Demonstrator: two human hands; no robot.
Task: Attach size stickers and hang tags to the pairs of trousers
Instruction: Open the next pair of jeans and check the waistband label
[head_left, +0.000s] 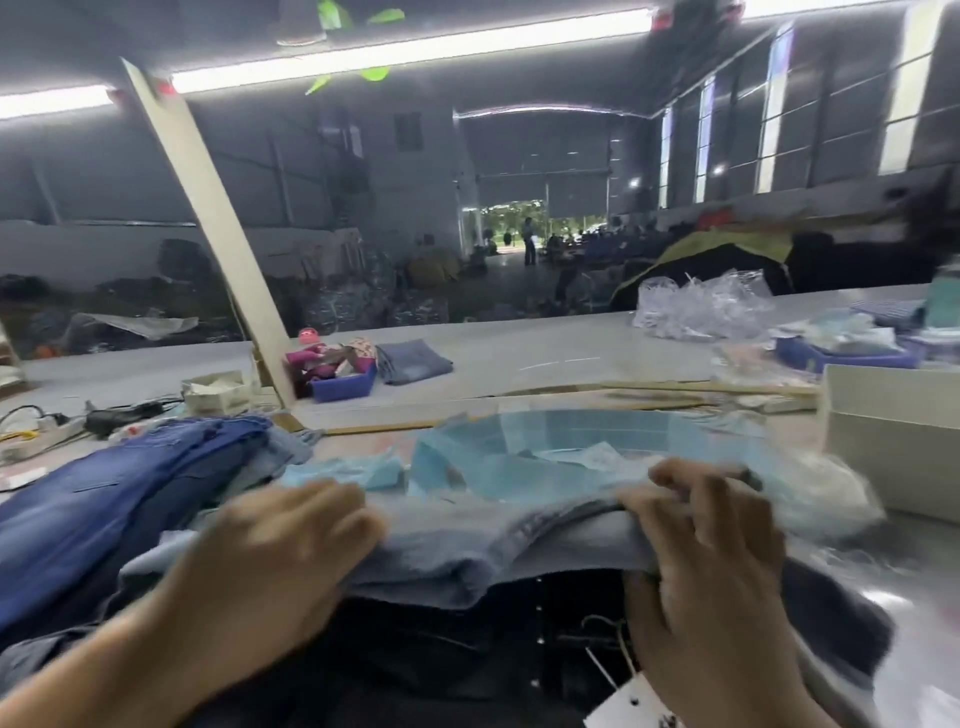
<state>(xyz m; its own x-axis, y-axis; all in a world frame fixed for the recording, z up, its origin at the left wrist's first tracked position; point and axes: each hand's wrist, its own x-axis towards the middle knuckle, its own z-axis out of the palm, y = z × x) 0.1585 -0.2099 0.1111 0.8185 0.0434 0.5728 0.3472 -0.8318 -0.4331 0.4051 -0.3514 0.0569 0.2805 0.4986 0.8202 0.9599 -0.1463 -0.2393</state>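
Note:
A folded pair of light blue trousers lies across a dark pair of trousers in front of me. My left hand rests on the light pair's left part, fingers curled over the cloth. My right hand grips its right edge, thumb under the fold. A white hang tag on a string lies on the dark pair below my right hand. Pale blue sticker sheets lie just beyond the trousers.
A pile of dark blue jeans sits at the left. A white box stands at the right. Farther off are a blue tray, folded jeans, clear plastic bags and a slanted wooden post.

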